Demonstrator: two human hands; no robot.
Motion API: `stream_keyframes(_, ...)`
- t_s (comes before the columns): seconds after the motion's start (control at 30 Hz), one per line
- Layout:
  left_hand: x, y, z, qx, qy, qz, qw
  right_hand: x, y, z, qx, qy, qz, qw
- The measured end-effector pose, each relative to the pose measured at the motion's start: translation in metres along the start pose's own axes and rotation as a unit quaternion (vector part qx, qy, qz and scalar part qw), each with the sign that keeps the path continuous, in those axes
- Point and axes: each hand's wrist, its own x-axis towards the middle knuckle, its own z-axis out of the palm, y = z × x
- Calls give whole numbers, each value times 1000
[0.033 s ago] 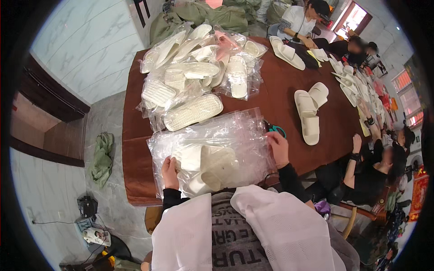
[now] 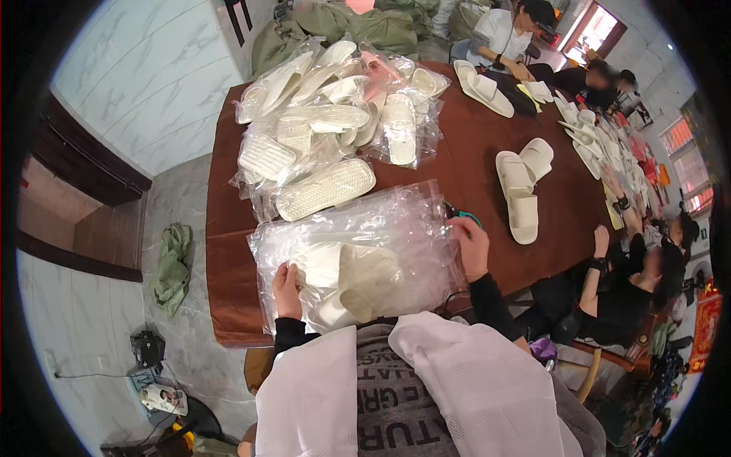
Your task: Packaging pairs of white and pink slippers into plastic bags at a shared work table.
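Your left hand point(image 2: 287, 289) and right hand point(image 2: 472, 247) each pinch an edge of the clear plastic bag point(image 2: 358, 236) holding white slippers point(image 2: 346, 278), spread on the near edge of the brown table point(image 2: 464, 164), with bagged slippers point(image 2: 327, 122) heaped farther back

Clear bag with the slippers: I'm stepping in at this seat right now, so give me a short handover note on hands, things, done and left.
Left hand: grips the near left edge of the clear bag.
Right hand: holds its right edge, by a teal tool.
Things: cream slippers sit inside the bag on the brown table.
Done: a pile of bagged slippers lies beyond.
Left: a loose slipper pair is unbagged.
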Motion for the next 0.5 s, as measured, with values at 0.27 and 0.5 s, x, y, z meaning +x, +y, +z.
stream_keyframes(0.27,13,5,4,-55,14,9,998,4,-66,-6,51,-16,1,999)
stream_keyframes(0.5,19,-1,8,-63,25,6,998,-26,-2,-15,-170,-484,-36,858)
